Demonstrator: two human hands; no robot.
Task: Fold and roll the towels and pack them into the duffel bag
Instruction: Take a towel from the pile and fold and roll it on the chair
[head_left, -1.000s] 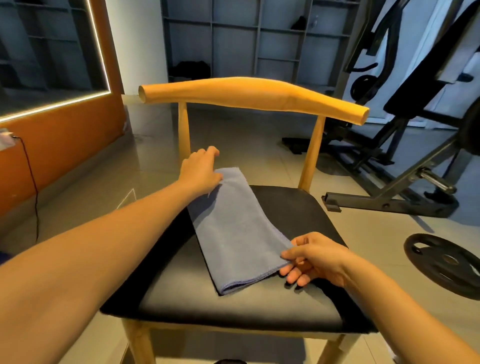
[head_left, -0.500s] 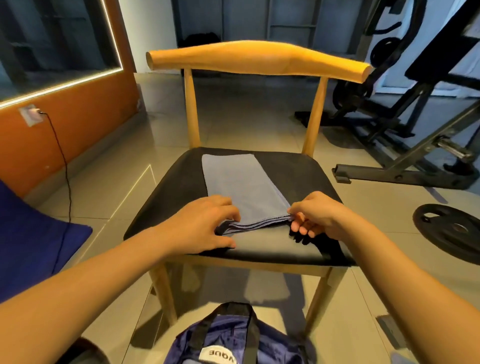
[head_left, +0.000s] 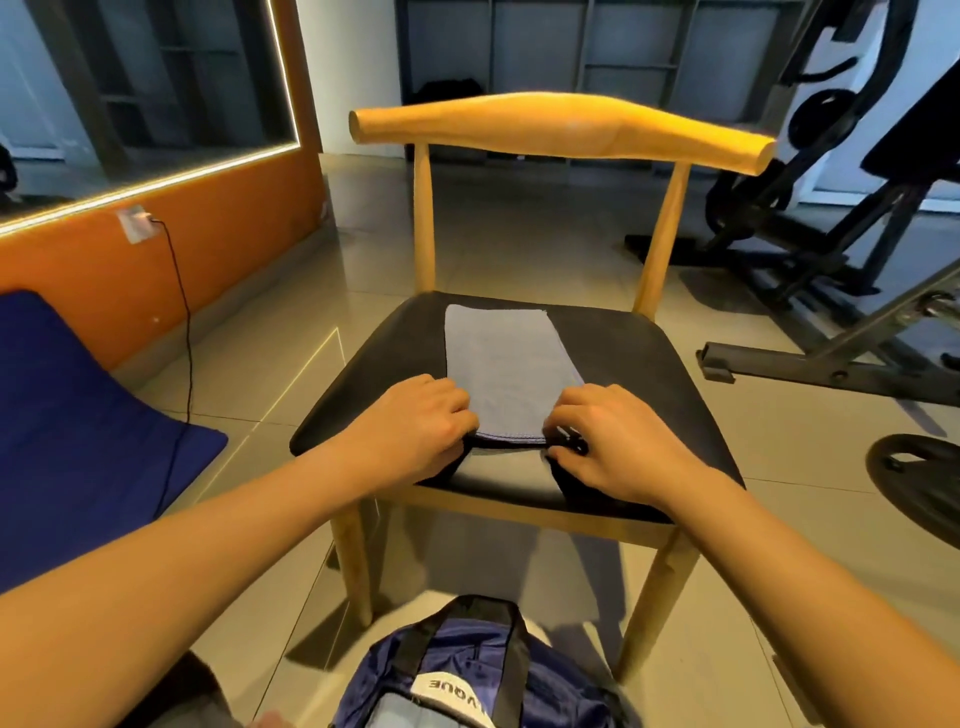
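— What's hard to see?
— The fingertips; the left hand (head_left: 415, 431) curls round the towel's (head_left: 506, 364) near left corner; the right hand (head_left: 618, 441) pinches the right corner; each grip is closed on cloth.
— Where's the towel?
— Folded flat on the chair (head_left: 649, 358) seat; the duffel bag (head_left: 457, 670) sits on the floor below, cut off; a weight plate (head_left: 914, 483) lies to the right; the bag's label (head_left: 447, 688) is upside down and ends "UE".

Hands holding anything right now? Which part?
Both hold the folded blue towel by its near end: left hand at the near-left corner, right hand at the near-right corner.
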